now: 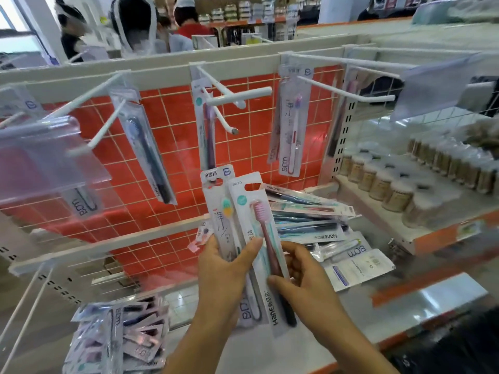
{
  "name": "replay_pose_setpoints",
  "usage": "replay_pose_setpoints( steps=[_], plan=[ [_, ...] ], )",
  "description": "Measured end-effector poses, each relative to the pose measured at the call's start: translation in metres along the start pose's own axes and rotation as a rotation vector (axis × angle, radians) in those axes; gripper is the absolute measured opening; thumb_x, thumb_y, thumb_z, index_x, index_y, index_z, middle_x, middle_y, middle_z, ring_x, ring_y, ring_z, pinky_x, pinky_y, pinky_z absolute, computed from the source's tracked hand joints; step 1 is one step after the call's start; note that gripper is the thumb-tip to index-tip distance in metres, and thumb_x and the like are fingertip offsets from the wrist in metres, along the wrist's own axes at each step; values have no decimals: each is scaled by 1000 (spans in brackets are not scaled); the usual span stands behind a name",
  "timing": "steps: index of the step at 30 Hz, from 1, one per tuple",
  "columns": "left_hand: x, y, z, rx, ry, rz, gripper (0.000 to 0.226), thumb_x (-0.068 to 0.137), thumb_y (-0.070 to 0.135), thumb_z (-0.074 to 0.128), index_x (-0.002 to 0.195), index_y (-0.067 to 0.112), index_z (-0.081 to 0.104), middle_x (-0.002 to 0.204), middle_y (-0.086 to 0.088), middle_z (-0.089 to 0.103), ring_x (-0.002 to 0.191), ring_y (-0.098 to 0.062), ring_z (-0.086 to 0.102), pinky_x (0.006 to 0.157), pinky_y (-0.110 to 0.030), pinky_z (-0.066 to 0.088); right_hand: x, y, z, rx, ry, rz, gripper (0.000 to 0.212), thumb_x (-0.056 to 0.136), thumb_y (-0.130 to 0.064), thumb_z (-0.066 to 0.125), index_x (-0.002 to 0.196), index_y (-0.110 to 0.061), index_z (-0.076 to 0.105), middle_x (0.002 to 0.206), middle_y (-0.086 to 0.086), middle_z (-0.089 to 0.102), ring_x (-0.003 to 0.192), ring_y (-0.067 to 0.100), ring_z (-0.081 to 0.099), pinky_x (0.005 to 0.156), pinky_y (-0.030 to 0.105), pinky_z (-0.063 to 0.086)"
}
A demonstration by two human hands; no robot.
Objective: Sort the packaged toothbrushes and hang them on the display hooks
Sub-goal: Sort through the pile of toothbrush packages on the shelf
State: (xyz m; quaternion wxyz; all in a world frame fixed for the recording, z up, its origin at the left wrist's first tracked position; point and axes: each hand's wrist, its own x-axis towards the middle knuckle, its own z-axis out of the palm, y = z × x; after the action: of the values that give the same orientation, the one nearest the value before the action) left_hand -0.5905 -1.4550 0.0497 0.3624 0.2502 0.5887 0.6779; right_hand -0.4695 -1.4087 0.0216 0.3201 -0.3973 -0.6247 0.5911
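Left hand (pixel 221 268) rising upright below the red grid panel (pixel 172 147), grip curling round two packaged toothbrushes (pixel 243 238), thumb pressing across them, right hand (pixel 302 276) reaching in beside, fingertips pinching the Hane pack (pixel 266 265), loose packs (pixel 318 228) lying on the shelf beneath that panel

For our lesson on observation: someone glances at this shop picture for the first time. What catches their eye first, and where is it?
The orange-red tiled back panel behind the white display hooks dominates the centre. In front of it, low and central, the left hand and right hand hold two packaged toothbrushes upright, the Hane pack with its pink-headed brush in front. A loose pile of toothbrush packs lies on the shelf just right of them.
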Motion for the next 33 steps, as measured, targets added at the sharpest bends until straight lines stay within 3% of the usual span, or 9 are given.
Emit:
replay_pose_setpoints(
  steps=[3, 8, 12, 15, 20, 24, 30, 33],
  plan=[
    [0, -6, 9, 7, -5, -17, 33, 78, 13, 73, 109, 18, 64, 96, -5, 75, 85, -26, 73, 76, -47, 59, -1, 1, -9, 8, 25, -9, 39, 84, -2, 65, 108, -32, 58, 94, -11, 70, 89, 4, 66, 82, 27, 55],
    [-2, -11, 22, -19, 8, -55, 32, 79, 17, 73, 109, 21, 62, 97, -2, 75, 84, -23, 73, 74, -44, 59, -2, 5, -22, 54, 29, -13, 30, 90, -6, 59, 112, -27, 60, 99, -10, 72, 95, 7, 67, 84, 29, 55],
    [-2, -13, 32, -30, 11, -67, 35, 79, 16, 73, 112, 16, 62, 99, -6, 74, 85, -23, 73, 73, -41, 60, -1, 3, -33, 124, 19, 0, 27, 93, -5, 54, 107, -27, 62, 94, -9, 73, 91, 7, 68, 75, 22, 54],
    [-3, -14, 40, -30, 9, -62, 34, 78, 18, 74, 109, 18, 62, 95, -2, 75, 81, -19, 74, 65, -33, 60, -2, 3, -44, 115, 10, -21, 31, 95, -4, 50, 109, -29, 61, 93, -9, 73, 89, 5, 68, 72, 18, 53],
    [-9, -18, 63, 7, -51, -71, 35, 79, 15, 74, 112, 19, 62, 98, -1, 75, 86, -21, 73, 74, -43, 60, -4, 2, -63, 34, -13, -100, 56, 88, -5, 63, 127, -40, 44, 103, -12, 68, 95, 3, 67, 79, 23, 55],
    [-12, -20, 79, 10, -89, -63, 34, 79, 6, 73, 109, 18, 62, 93, 2, 76, 84, -17, 73, 66, -30, 60, 0, 6, -75, -32, -31, -141, 76, 83, -9, 70, 138, -42, 29, 117, -21, 59, 105, -5, 61, 82, 14, 51],
    [-14, -19, 77, 55, -147, -41, 34, 79, 7, 74, 106, 24, 61, 94, 5, 75, 87, -16, 73, 71, -32, 60, 4, 6, -73, 18, -52, -174, 71, 84, -6, 67, 135, -42, 32, 112, -25, 63, 107, -2, 61, 84, 16, 52],
    [-8, -17, 68, 60, -162, -25, 26, 83, 18, 68, 107, 28, 60, 96, 9, 74, 88, -12, 72, 69, -27, 59, 5, 2, -63, 41, -4, -177, 71, 84, -10, 68, 138, -39, 32, 117, -24, 60, 109, -5, 59, 82, 13, 51]
  ],
)
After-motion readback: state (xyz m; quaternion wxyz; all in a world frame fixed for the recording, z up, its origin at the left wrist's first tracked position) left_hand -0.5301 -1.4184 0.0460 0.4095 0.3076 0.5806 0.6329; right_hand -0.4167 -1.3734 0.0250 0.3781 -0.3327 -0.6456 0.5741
